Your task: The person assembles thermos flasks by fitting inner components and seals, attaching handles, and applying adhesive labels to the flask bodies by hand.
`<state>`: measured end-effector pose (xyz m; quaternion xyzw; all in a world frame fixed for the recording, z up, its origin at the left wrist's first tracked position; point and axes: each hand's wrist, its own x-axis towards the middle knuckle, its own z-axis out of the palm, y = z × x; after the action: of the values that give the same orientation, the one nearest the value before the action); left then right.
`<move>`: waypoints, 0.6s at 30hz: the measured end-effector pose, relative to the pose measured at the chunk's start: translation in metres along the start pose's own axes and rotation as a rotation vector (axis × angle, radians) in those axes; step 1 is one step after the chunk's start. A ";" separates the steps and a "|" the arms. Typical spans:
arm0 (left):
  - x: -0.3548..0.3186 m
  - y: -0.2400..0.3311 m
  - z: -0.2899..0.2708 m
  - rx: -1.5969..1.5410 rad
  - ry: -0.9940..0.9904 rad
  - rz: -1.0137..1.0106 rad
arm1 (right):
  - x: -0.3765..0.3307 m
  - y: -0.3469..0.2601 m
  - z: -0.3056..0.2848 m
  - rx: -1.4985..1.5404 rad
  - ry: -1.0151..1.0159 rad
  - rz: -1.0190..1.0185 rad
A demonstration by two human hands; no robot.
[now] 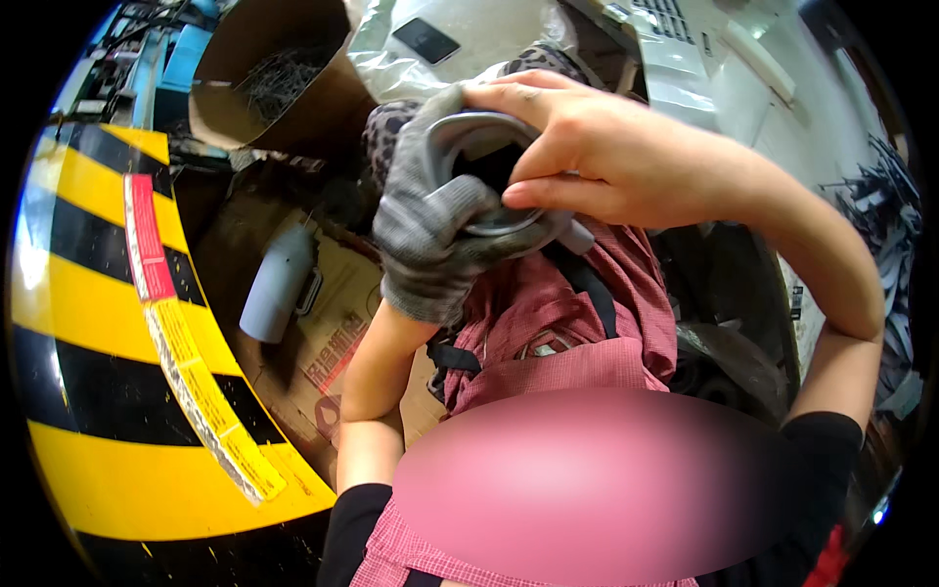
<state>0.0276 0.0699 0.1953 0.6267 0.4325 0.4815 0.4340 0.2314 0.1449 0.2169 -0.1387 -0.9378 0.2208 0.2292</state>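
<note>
My left hand (430, 240) wears a grey knit glove and is closed around a grey metal ring-shaped part (476, 132), held up close in front of me. My bare right hand (577, 147) reaches across from the right, its fingers pinching the ring's rim on the right side. The ring's dark opening faces me. Both forearms rise from the lower edge over my red checked shirt (577, 323).
A yellow and black striped machine guard (108, 323) with a warning label fills the left. A grey cylinder (279, 284) lies on flattened cardboard (342, 333). A cardboard box of metal shavings (279, 78) and a clear plastic bag (460, 39) sit beyond.
</note>
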 end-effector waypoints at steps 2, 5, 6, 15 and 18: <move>0.000 -0.002 0.008 -0.112 0.049 -0.036 | -0.005 0.003 0.011 0.106 0.090 0.002; 0.006 0.000 0.006 0.068 0.007 -0.030 | -0.024 -0.004 0.019 0.131 0.258 0.031; 0.005 0.006 0.002 0.074 0.034 -0.059 | -0.033 -0.007 0.022 0.273 0.387 0.037; 0.020 0.032 -0.147 0.195 0.278 -0.028 | -0.222 0.045 0.021 -0.935 0.496 1.056; 0.068 -0.037 -0.120 -0.229 -0.074 -0.353 | -0.241 0.075 0.027 -0.975 0.507 1.104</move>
<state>-0.0835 0.1600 0.1944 0.5050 0.4616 0.4209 0.5956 0.4369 0.1132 0.0704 -0.7170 -0.6430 -0.1728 0.2063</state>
